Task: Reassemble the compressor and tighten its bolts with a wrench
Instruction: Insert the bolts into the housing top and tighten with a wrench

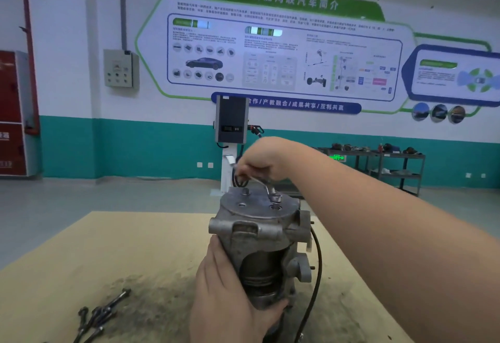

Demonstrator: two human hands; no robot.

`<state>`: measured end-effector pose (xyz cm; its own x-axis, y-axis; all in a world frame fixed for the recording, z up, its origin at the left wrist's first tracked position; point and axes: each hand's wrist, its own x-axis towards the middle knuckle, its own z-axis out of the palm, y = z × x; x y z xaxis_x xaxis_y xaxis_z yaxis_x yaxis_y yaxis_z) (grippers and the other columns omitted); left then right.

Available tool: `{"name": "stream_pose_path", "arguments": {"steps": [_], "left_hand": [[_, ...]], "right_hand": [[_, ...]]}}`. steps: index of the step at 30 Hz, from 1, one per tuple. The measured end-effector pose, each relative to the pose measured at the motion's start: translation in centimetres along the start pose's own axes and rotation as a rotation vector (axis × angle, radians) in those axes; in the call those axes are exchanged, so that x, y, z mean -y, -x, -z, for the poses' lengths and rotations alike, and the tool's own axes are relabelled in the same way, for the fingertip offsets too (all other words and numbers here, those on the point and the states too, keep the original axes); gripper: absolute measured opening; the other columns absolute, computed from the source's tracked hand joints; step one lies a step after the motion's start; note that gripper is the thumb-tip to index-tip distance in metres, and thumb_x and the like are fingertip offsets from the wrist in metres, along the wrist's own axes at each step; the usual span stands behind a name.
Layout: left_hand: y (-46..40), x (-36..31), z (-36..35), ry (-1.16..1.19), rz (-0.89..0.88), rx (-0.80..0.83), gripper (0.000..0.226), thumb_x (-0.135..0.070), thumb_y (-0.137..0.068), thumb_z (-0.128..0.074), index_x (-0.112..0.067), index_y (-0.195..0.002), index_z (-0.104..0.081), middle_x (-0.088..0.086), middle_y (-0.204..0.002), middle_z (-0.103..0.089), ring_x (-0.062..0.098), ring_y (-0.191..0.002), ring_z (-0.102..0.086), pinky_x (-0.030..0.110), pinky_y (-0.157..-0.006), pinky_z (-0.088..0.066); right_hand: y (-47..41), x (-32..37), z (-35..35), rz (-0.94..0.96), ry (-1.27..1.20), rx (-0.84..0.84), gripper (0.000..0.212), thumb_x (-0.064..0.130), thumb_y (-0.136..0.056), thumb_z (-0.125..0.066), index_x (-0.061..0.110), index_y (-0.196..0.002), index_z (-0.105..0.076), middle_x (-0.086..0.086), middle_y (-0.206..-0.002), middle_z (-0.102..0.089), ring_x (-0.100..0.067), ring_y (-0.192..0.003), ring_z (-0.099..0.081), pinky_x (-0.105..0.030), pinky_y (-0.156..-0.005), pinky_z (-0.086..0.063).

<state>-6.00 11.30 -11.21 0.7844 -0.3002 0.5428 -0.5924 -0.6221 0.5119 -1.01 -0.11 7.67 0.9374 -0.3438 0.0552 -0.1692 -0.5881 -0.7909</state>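
Compressor (259,245) upright on the table (81,261). Left hand (230,294) wraps its body; right hand (259,161) grips the wrench (263,184), seated on a top bolt (276,198). Best practice: keep the wrench square, brace firmly, turn steadily.

**Readable signs on the far wall**

The green header (295,0) of the wall board reads "智能网联汽车简介". The blue banner (286,104) beneath reads "合作/产教融合/成果共享/互利共赢". The board's smaller print is too blurred to read, as is the lit green exit sign (336,157).
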Motion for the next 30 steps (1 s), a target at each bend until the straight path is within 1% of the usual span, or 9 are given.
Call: {"name": "stream_pose_path", "arguments": {"steps": [4,7,10,16,19,23,25,27,30], "left_hand": [[0.3,-0.2,-0.1,-0.032,0.008,0.01,0.144,-0.059,-0.01,-0.091,0.024,-0.121,-0.052,0.032,-0.108,-0.065,0.047,-0.087,-0.069,0.054,-0.066,-0.057],[0.4,-0.2,-0.2,-0.053,0.0,0.03,0.144,-0.06,-0.01,-0.091,0.023,-0.122,-0.052,0.032,-0.111,-0.064,0.047,-0.09,-0.069,0.054,-0.068,-0.057],[0.6,-0.3,-0.2,-0.075,0.007,0.046,0.145,-0.061,-0.01,-0.09,0.023,-0.122,-0.053,0.032,-0.112,-0.065,0.047,-0.09,-0.069,0.054,-0.068,-0.058],[0.7,-0.3,-0.1,-0.079,0.014,0.049,0.144,-0.062,-0.008,-0.09,0.022,-0.119,-0.055,0.032,-0.111,-0.066,0.046,-0.092,-0.07,0.053,-0.067,-0.059],[0.7,-0.3,-0.2,-0.086,0.01,0.039,0.145,-0.063,-0.006,-0.089,0.022,-0.119,-0.056,0.031,-0.112,-0.066,0.047,-0.095,-0.069,0.053,-0.067,-0.058],[0.7,-0.4,-0.4,-0.066,0.001,0.025,0.143,-0.06,-0.008,-0.092,0.024,-0.118,-0.055,0.033,-0.114,-0.064,0.047,-0.097,-0.068,0.055,-0.069,-0.058],[0.7,-0.4,-0.4,-0.066,0.002,0.031,0.143,-0.059,-0.008,-0.092,0.025,-0.118,-0.055,0.034,-0.114,-0.063,0.047,-0.097,-0.068,0.055,-0.069,-0.057],[0.6,-0.3,-0.5,-0.066,-0.003,0.034,0.144,-0.058,-0.008,-0.092,0.025,-0.119,-0.053,0.035,-0.114,-0.063,0.048,-0.098,-0.068,0.056,-0.069,-0.057],[0.5,-0.3,-0.4,-0.06,0.005,0.04,0.145,-0.057,-0.008,-0.093,0.023,-0.121,-0.052,0.034,-0.114,-0.063,0.048,-0.098,-0.068,0.055,-0.07,-0.056]], "right_hand": [[-0.1,-2.9,3.0,-0.323,-0.726,0.03,0.016,-0.001,-0.096,-0.052,-0.01,-0.086,-0.06,-0.023,-0.071,-0.06,-0.013,-0.046,-0.061,-0.016,-0.037,-0.046],[1.2,-5.4,4.8,-0.392,-1.135,0.005,0.021,-0.004,-0.087,-0.06,-0.021,-0.076,-0.066,-0.03,-0.062,-0.062,-0.015,-0.04,-0.063,-0.017,-0.035,-0.046],[3.2,-7.8,5.2,-0.351,-1.357,0.039,0.016,-0.006,-0.071,-0.065,-0.018,-0.081,-0.067,-0.024,-0.071,-0.064,-0.015,-0.046,-0.066,-0.018,-0.041,-0.052],[9.0,-10.4,3.5,-0.082,-1.392,-0.115,0.01,0.002,-0.078,-0.05,0.003,-0.087,-0.055,-0.006,-0.061,-0.058,-0.01,-0.044,-0.053,-0.015,-0.04,-0.048],[11.9,-10.3,1.1,0.241,-1.197,-0.387,0.019,-0.006,-0.088,-0.041,0.009,-0.08,-0.05,-0.008,-0.068,-0.061,-0.015,-0.047,-0.056,-0.021,-0.045,-0.049],[14.6,-8.6,-1.8,0.714,-0.296,-0.592,0.023,-0.003,-0.085,-0.055,0.019,-0.077,-0.056,0.004,-0.073,-0.063,-0.011,-0.06,-0.061,-0.02,-0.054,-0.051],[14.8,-6.6,-2.3,0.816,0.166,-0.535,0.006,0.022,-0.078,-0.062,0.021,-0.076,-0.056,0.009,-0.072,-0.056,-0.01,-0.066,-0.056,-0.019,-0.057,-0.047],[14.0,-4.0,-2.3,0.803,0.447,-0.405,0.019,0.042,-0.073,-0.059,0.023,-0.071,-0.055,0.011,-0.073,-0.051,-0.009,-0.068,-0.051,-0.023,-0.06,-0.043],[11.1,-0.3,-2.8,0.697,0.661,-0.197,0.021,0.035,-0.079,-0.067,0.027,-0.066,-0.054,0.011,-0.071,-0.054,-0.009,-0.069,-0.051,-0.026,-0.066,-0.043]]}}
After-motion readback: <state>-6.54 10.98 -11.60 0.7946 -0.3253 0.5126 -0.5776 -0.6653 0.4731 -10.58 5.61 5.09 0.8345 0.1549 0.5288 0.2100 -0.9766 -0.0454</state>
